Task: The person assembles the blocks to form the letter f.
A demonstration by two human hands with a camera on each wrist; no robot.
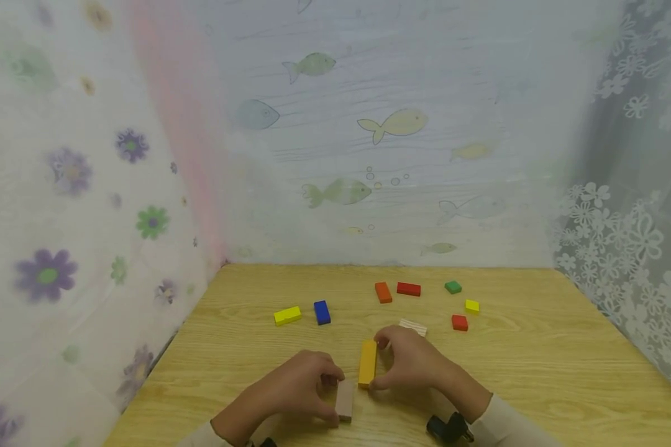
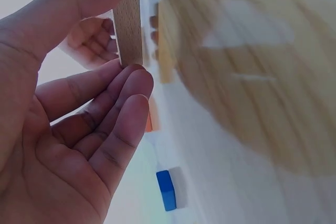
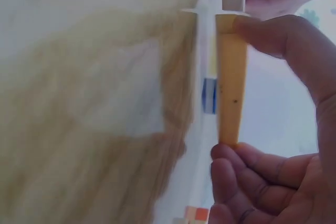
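Observation:
Between thumb and fingertips my left hand [image 1: 304, 388] pinches a plain wooden block [image 1: 344, 400] by its two ends. In the left wrist view the same wooden block [image 2: 128, 27] spans from thumb to fingers. My right hand [image 1: 414, 360] holds a longer orange-yellow block [image 1: 368, 364] the same way, thumb at the near end and fingers at the far end. The right wrist view shows that orange-yellow block [image 3: 231, 82] with a small dark spot on its side. The two blocks are close together, the orange-yellow one farther forward and to the right.
A pale striped block [image 1: 412, 327] lies just beyond my right hand. Farther out on the wooden table [image 1: 246, 347] are yellow [image 1: 287, 315], blue [image 1: 322, 312], orange [image 1: 383, 292] and red [image 1: 409, 289] blocks. Smaller green [image 1: 453, 287], yellow [image 1: 472, 306] and red [image 1: 460, 323] pieces sit to the right.

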